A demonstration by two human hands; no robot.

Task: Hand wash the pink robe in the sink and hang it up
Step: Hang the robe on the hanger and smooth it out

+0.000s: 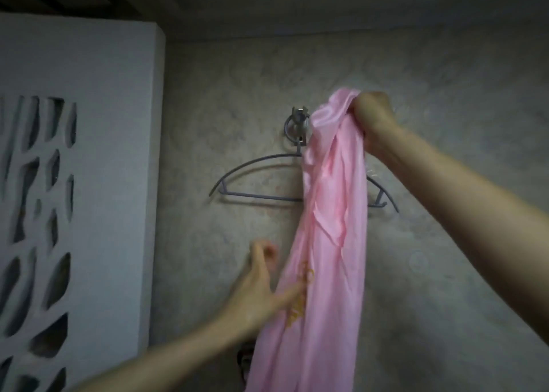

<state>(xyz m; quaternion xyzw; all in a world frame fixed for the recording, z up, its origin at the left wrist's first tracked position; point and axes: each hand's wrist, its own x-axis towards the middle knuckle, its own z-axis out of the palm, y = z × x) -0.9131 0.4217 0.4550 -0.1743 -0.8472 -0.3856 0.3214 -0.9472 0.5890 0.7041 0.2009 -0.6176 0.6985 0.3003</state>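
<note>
pink robe held up in front of a wall-hung hanger

the right hand (371, 115) is fisted tight around the bunched top of the pink robe (326, 228), which drapes straight down across the grey plastic hanger (252, 178) on its metal wall hook (298, 127). the left hand (261, 284) is loosely spread, its thumb touching the robe near the yellow embroidery (300, 290). a white cut-out panel (74, 184) stands at left.

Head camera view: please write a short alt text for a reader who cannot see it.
A right hand holds a bunched pink robe up in front of a grey hanger on a wall hook. The left hand, fingers spread, touches the hanging fabric lower down.
</note>
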